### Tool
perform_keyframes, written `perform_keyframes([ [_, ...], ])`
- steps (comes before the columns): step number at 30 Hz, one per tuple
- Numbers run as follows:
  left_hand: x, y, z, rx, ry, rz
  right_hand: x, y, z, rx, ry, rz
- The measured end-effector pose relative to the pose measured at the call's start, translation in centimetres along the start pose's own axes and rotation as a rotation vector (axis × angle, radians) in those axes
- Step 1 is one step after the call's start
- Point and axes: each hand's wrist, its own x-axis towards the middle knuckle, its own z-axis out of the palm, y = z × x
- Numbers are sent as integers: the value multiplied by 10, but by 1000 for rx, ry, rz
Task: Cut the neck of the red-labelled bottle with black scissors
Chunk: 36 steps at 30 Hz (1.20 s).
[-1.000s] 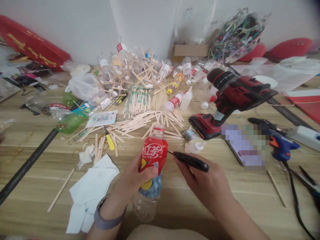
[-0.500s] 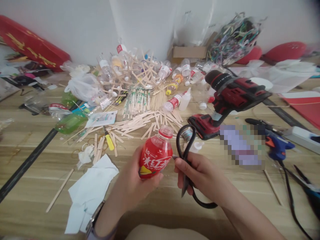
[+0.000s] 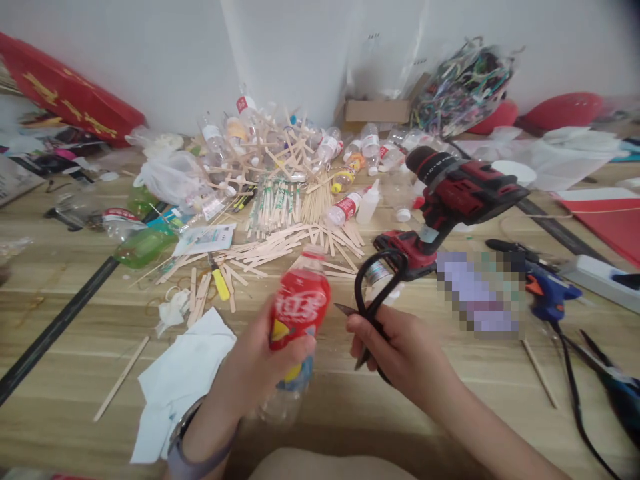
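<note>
My left hand (image 3: pixel 273 350) is wrapped round a clear plastic bottle (image 3: pixel 303 300) with a red label, slightly blurred by motion. Its open neck points away from me and its base shows below my hand. In my right hand (image 3: pixel 395 340) is a pair of black-handled scissors (image 3: pixel 370 307), gripped near the pivot with the blades spread. One blade tip points left towards the bottle, with a gap between them. The other blade points down. Part of the lower handle is hidden behind my fingers.
A red cordless drill (image 3: pixel 450 193) stands at the right, near a blue glue gun (image 3: pixel 550 287). Wooden sticks (image 3: pixel 285 250) and several plastic bottles (image 3: pixel 345 207) cover the back. White paper (image 3: pixel 185 380), a yellow-handled tool (image 3: pixel 219 280) and a green bottle (image 3: pixel 145 247) lie left.
The bottle has been tilted and turned in my left hand, so more of its lower part shows. The scissors have shifted slightly and turned, their blade now farther from the bottle.
</note>
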Motion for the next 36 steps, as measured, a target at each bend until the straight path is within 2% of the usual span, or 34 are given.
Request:
perform_keyframes([
  [2,3,-1,-5,-97,235,21,-6,1,1,71,-93,140],
  [4,6,-3,-11,-182,386,44,-13,5,2,-48,-131,119],
  [7,14,-5,-17,-235,362,44,-24,13,5,-293,-286,44],
  [9,20,-7,-16,-279,355,73,-28,15,9,-423,-388,54],
  [11,28,-10,-13,-323,399,149,-28,15,13,-518,-447,85],
  [16,46,-16,-10,-322,478,329,-24,12,27,-512,-551,143],
  [22,58,-26,-12,-241,460,415,-23,15,36,-384,-542,145],
  [27,69,-37,-12,-195,442,341,-22,16,34,-360,-538,194],
  [31,69,-40,-14,-138,422,354,-24,19,33,-328,-516,178],
  [33,63,-42,-16,-43,499,387,-25,23,30,-300,-478,141],
  [36,43,-44,-14,163,814,487,-25,29,22,-199,-383,76],
])
